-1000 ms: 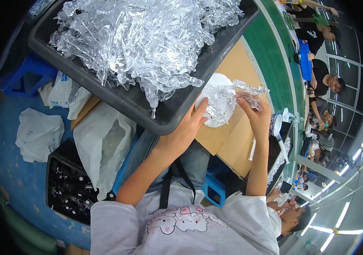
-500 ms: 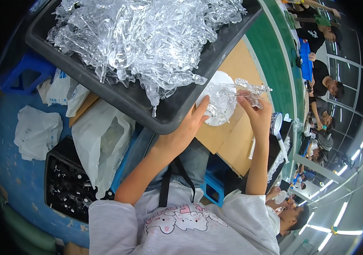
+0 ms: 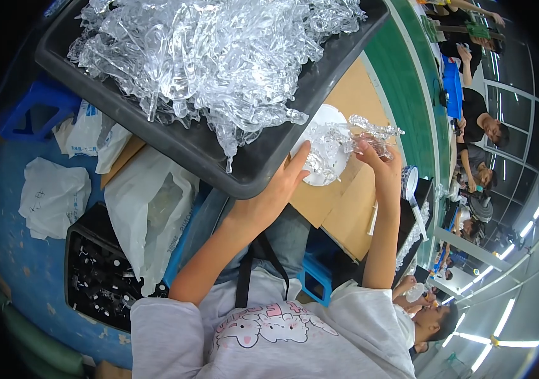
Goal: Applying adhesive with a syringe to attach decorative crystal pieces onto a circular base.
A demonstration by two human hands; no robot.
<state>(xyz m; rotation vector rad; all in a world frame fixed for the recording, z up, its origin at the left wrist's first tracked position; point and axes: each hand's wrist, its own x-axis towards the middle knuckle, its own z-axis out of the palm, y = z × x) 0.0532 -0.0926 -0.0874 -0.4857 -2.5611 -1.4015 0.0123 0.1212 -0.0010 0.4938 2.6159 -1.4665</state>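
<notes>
My right hand [image 3: 380,165] pinches a clear, knobbly moulded plastic piece [image 3: 375,131] over the right side of a round white plate [image 3: 334,114]. More clear plastic pieces [image 3: 326,151] lie on the plate. At the plate's left edge is my left hand [image 3: 281,183], its fingers stretched out and apart; whether the fingertips touch the pieces or only the rim is hard to make out. A large black tray [image 3: 219,170] heaped with similar clear pieces [image 3: 200,63] stands just beyond my left hand, its near corner above my wrist.
Brown cardboard [image 3: 345,208] lies under the plate on a green-topped bench [image 3: 402,82]. Left on the blue floor are white plastic bags [image 3: 55,197], a black bin [image 3: 102,278] of small dark parts and a blue stool [image 3: 36,110]. Several people work along the right side.
My right hand has shifted very slightly at the plate, still pinching the clear piece. My left hand stays at the plate's edge.
</notes>
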